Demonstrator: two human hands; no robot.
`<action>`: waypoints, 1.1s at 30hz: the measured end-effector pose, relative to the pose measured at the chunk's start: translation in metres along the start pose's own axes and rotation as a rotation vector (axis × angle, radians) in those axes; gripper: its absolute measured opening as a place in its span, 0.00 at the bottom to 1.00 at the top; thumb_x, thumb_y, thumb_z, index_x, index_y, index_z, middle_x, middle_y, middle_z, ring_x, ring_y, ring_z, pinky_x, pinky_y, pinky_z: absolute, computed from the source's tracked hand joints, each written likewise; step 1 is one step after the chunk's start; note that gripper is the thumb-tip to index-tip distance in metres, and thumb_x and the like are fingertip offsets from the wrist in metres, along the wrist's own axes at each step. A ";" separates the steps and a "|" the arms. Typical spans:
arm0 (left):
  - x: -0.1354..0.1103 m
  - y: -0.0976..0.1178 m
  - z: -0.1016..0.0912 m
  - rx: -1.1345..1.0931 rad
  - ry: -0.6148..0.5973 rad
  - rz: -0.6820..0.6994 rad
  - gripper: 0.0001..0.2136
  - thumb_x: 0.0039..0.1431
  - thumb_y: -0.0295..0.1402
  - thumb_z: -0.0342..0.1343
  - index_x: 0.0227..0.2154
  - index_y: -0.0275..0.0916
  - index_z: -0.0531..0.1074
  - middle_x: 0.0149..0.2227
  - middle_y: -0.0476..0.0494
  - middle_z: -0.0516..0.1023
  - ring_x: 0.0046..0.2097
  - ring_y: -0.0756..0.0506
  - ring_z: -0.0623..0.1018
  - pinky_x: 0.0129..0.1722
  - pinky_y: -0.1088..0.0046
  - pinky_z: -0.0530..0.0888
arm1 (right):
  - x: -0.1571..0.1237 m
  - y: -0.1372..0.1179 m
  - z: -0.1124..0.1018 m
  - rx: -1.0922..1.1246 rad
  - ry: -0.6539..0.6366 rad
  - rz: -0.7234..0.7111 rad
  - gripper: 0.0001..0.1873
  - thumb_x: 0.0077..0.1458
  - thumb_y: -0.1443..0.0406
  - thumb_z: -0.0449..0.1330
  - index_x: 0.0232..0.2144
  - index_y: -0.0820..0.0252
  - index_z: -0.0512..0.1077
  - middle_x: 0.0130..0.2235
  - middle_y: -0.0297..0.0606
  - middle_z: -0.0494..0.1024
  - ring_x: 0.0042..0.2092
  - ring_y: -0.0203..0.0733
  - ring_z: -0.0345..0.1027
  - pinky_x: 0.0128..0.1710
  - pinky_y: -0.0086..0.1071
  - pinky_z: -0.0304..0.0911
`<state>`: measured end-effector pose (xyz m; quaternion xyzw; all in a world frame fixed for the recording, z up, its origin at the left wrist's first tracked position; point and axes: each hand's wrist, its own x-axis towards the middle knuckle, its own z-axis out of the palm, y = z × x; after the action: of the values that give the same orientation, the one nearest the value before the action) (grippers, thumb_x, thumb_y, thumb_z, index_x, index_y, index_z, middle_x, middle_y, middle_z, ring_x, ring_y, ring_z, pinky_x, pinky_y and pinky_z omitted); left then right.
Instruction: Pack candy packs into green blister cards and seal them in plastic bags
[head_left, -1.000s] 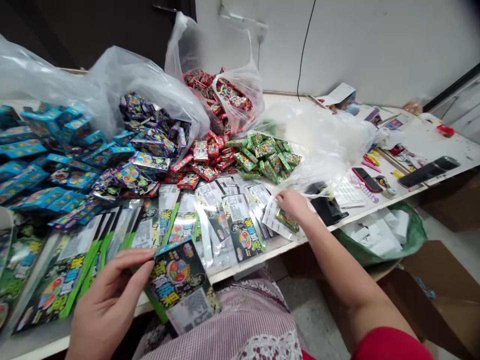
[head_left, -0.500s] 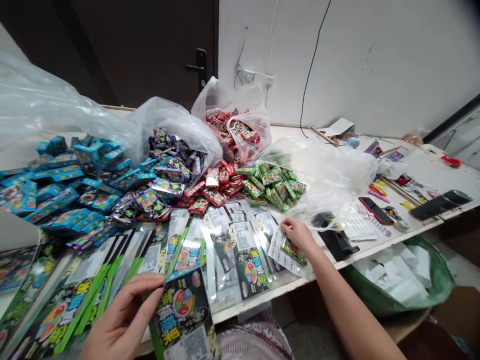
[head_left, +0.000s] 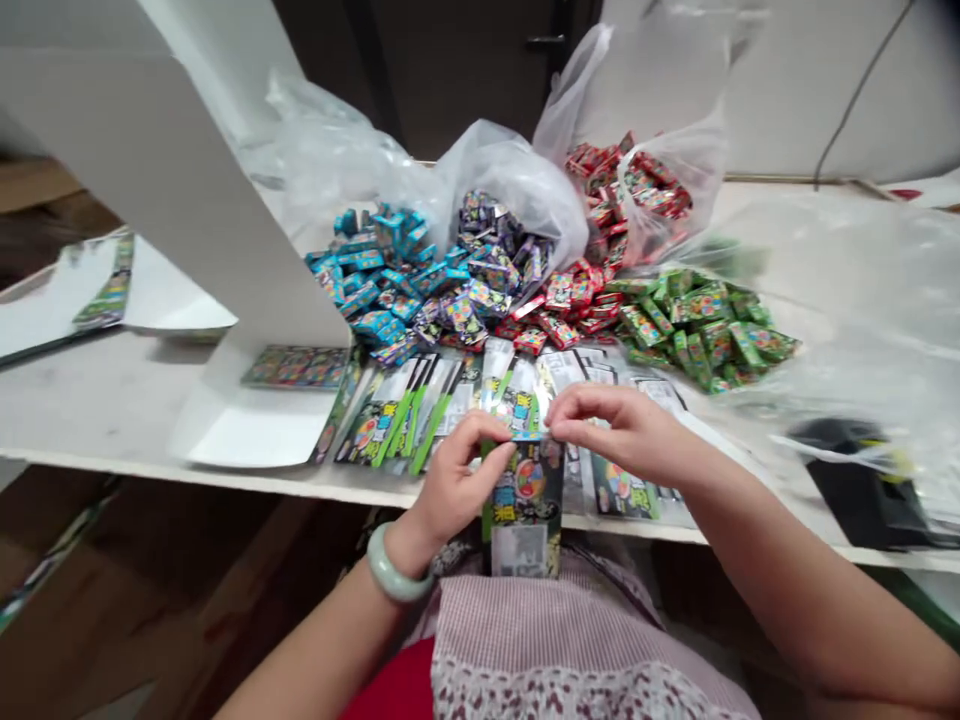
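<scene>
Both hands meet over a black-and-green printed card pack (head_left: 523,510) held upright at the table's front edge. My left hand (head_left: 457,490) pinches its top left corner, and my right hand (head_left: 622,430) pinches the top edge from the right. A small green packet may sit at the top edge, but my fingers mostly hide it. Behind my hands lies a row of similar printed card packs (head_left: 397,420). Beyond them are heaped blue boxes (head_left: 367,275), purple packets (head_left: 487,260), red packets (head_left: 577,295) and green packets (head_left: 705,325).
A white board (head_left: 187,170) stands at the left, over the white table (head_left: 105,410). Clear plastic bags (head_left: 510,175) lie behind the heaps. A black tape dispenser (head_left: 859,480) sits at the right. Cardboard (head_left: 142,590) lies below the table.
My view has swung left. My right hand has moved left from the right-hand packs to the card pack, which now stands upright between both hands.
</scene>
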<state>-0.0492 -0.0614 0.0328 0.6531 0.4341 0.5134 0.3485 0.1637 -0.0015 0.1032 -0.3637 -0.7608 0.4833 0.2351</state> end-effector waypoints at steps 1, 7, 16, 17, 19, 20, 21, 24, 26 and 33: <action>-0.001 0.001 0.000 -0.007 -0.011 -0.006 0.01 0.61 0.27 0.54 0.35 0.40 0.69 0.35 0.47 0.70 0.40 0.48 0.72 0.41 0.71 0.69 | 0.010 -0.006 0.008 -0.024 -0.037 0.007 0.09 0.56 0.60 0.59 0.27 0.58 0.72 0.32 0.36 0.76 0.35 0.37 0.68 0.37 0.33 0.62; -0.002 0.000 -0.004 -0.058 0.006 -0.010 0.02 0.61 0.27 0.52 0.34 0.39 0.68 0.34 0.47 0.70 0.38 0.48 0.71 0.39 0.70 0.68 | 0.037 0.001 0.025 -0.077 -0.177 0.149 0.11 0.54 0.59 0.58 0.24 0.59 0.69 0.23 0.32 0.70 0.26 0.33 0.59 0.26 0.29 0.56; 0.000 -0.008 -0.002 -0.080 0.021 -0.016 0.05 0.57 0.31 0.60 0.34 0.39 0.69 0.34 0.47 0.71 0.38 0.48 0.72 0.40 0.69 0.69 | 0.044 0.003 0.024 -0.107 -0.227 0.181 0.12 0.54 0.59 0.58 0.23 0.58 0.69 0.23 0.32 0.70 0.26 0.34 0.60 0.25 0.29 0.54; 0.000 -0.009 0.000 -0.076 0.034 -0.018 0.06 0.56 0.31 0.61 0.34 0.39 0.69 0.34 0.48 0.71 0.38 0.48 0.72 0.40 0.69 0.69 | 0.045 0.002 0.024 -0.127 -0.224 0.183 0.11 0.53 0.59 0.58 0.23 0.58 0.69 0.23 0.32 0.70 0.26 0.33 0.59 0.24 0.29 0.53; 0.000 -0.010 0.003 -0.065 0.066 -0.027 0.06 0.56 0.30 0.61 0.34 0.39 0.69 0.34 0.48 0.71 0.38 0.48 0.72 0.40 0.69 0.69 | 0.046 0.002 0.025 -0.169 -0.201 0.190 0.12 0.53 0.59 0.59 0.22 0.58 0.69 0.22 0.32 0.69 0.25 0.33 0.57 0.23 0.29 0.51; 0.001 -0.010 0.004 -0.060 0.081 -0.030 0.06 0.56 0.29 0.61 0.33 0.39 0.68 0.33 0.48 0.71 0.37 0.48 0.72 0.39 0.69 0.69 | 0.046 0.003 0.025 -0.184 -0.187 0.198 0.12 0.53 0.59 0.59 0.22 0.58 0.69 0.21 0.31 0.68 0.24 0.33 0.56 0.23 0.29 0.50; 0.001 -0.009 0.005 -0.057 0.096 -0.031 0.06 0.56 0.28 0.60 0.33 0.39 0.68 0.33 0.49 0.71 0.37 0.49 0.72 0.39 0.70 0.69 | 0.047 0.004 0.026 -0.186 -0.175 0.212 0.12 0.52 0.59 0.60 0.21 0.58 0.68 0.20 0.30 0.66 0.24 0.33 0.55 0.23 0.29 0.49; 0.000 -0.008 0.006 -0.056 0.119 -0.020 0.05 0.55 0.26 0.60 0.32 0.39 0.68 0.32 0.49 0.71 0.37 0.48 0.72 0.40 0.69 0.69 | 0.049 0.009 0.028 -0.061 -0.168 0.280 0.11 0.49 0.58 0.63 0.24 0.58 0.69 0.21 0.29 0.67 0.25 0.33 0.57 0.24 0.29 0.51; -0.006 -0.007 0.005 -0.109 0.113 -0.062 0.07 0.56 0.27 0.59 0.37 0.39 0.68 0.36 0.47 0.72 0.40 0.48 0.73 0.42 0.69 0.70 | 0.050 0.013 0.030 0.129 -0.205 0.351 0.12 0.46 0.58 0.65 0.29 0.58 0.70 0.25 0.30 0.71 0.27 0.34 0.62 0.27 0.28 0.55; -0.054 -0.004 -0.009 -0.494 -0.242 -0.470 0.17 0.56 0.37 0.60 0.45 0.36 0.66 0.41 0.41 0.75 0.42 0.45 0.77 0.43 0.67 0.73 | 0.043 0.011 0.034 0.524 -0.353 0.622 0.10 0.45 0.60 0.63 0.25 0.60 0.68 0.25 0.30 0.69 0.28 0.33 0.63 0.28 0.27 0.59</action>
<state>-0.0645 -0.1094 0.0113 0.4877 0.3909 0.4275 0.6531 0.1159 0.0161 0.0792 -0.4156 -0.4955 0.7622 0.0291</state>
